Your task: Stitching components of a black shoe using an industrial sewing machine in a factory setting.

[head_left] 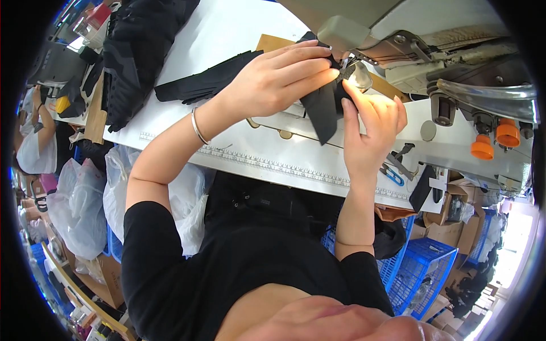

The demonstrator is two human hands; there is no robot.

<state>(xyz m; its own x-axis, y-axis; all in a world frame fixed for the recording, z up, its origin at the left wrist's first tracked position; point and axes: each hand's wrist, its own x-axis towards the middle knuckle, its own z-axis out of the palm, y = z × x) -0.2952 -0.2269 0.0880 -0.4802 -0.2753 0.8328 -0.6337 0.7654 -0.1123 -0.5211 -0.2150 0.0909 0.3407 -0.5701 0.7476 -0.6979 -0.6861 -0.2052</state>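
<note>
- left hand (273, 79) closes flat on the black fabric piece (323, 111), steadying it at the sewing machine (409, 51) needle
- right hand (372, 128) pinches its right edge, keeping it taut

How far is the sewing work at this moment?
Done: I cannot tell; no finished seam shows. In hand: the left hand and right hand both hold a black fabric piece at the needle area of the sewing machine. Left: probably more pieces, since a flat black stack and a larger black pile lie on the white table.
</note>
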